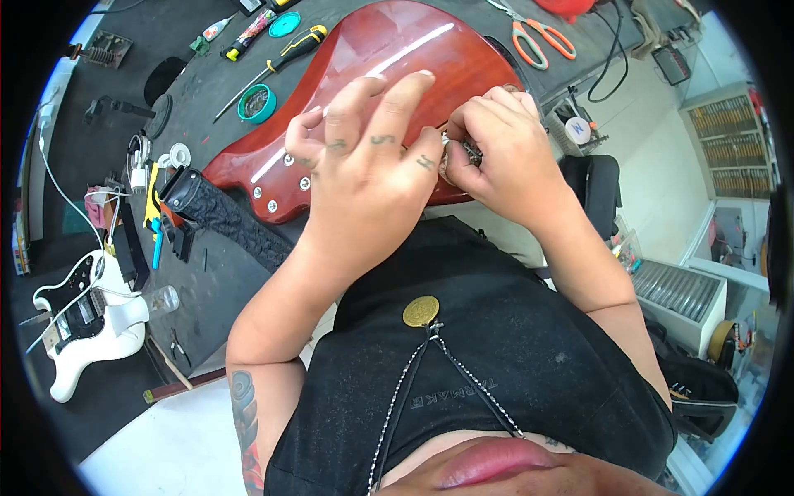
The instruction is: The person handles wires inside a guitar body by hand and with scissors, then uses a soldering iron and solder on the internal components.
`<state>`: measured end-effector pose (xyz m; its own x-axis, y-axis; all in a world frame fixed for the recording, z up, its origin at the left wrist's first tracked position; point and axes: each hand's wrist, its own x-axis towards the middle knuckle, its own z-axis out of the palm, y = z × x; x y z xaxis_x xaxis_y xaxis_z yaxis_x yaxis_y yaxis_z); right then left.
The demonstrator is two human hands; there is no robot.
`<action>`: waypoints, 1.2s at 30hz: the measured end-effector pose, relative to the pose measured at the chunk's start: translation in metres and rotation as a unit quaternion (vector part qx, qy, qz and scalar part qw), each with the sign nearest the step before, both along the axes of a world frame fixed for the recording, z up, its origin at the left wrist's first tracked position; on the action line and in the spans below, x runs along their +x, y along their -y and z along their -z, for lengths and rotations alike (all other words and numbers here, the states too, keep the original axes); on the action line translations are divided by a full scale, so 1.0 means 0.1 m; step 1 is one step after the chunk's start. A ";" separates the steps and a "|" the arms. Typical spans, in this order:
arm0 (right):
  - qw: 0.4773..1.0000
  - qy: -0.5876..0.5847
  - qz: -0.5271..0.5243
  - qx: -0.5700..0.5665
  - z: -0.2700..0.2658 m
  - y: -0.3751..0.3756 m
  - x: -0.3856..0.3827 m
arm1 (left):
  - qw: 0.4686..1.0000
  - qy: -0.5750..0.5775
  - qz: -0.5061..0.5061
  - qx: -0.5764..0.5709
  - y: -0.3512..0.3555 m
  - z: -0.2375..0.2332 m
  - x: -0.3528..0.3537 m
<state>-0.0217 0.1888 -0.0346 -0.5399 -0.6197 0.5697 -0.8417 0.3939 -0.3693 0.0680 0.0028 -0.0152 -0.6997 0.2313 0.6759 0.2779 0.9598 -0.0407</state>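
A glossy red-brown electric guitar body (413,45) lies on the bench in front of me, with several round metal ferrules on its face. At its near edge both my hands come together at a small metallic part (472,152), mostly covered by fingers. My right hand (509,157) is closed, pinching this part between thumb and index finger. My left hand (368,169) meets it from the other side, its index finger bent down to the part and its other fingers raised and spread. The left thumb is hidden, and what those fingertips grip does not show.
Beyond the guitar lie orange-handled scissors (542,41). On the left are a yellow-black screwdriver (281,64), a teal round tub (256,103) of small parts and a black padded strap (236,217). A white guitar body (107,331) rests farther left, with cables across it.
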 end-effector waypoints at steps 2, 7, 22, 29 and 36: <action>1.000 0.005 0.001 0.011 -0.03 0.00 0.00 | 1.000 -0.011 0.000 -0.012 0.00 0.02 -0.02; 0.999 0.042 -0.009 0.000 -0.10 -0.09 -0.03 | 0.992 0.088 0.001 0.086 0.01 -0.07 -0.01; 0.994 0.029 -0.102 -0.036 -0.09 -0.14 -0.14 | 0.958 0.163 0.052 0.230 0.16 0.02 0.04; 0.996 -0.028 -0.048 -0.071 0.07 -0.05 -0.10 | 0.898 0.221 0.088 0.371 0.25 0.07 0.00; 0.995 -0.058 -0.031 -0.071 0.06 -0.03 -0.11 | 0.868 0.256 0.097 0.415 0.32 0.04 -0.05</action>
<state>-0.0327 0.1920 -0.0405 -0.4286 -0.5581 0.7105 -0.9030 0.2907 -0.3163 0.0632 -0.0288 -0.0194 -0.9598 -0.0395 0.2780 0.2150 0.5334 0.8181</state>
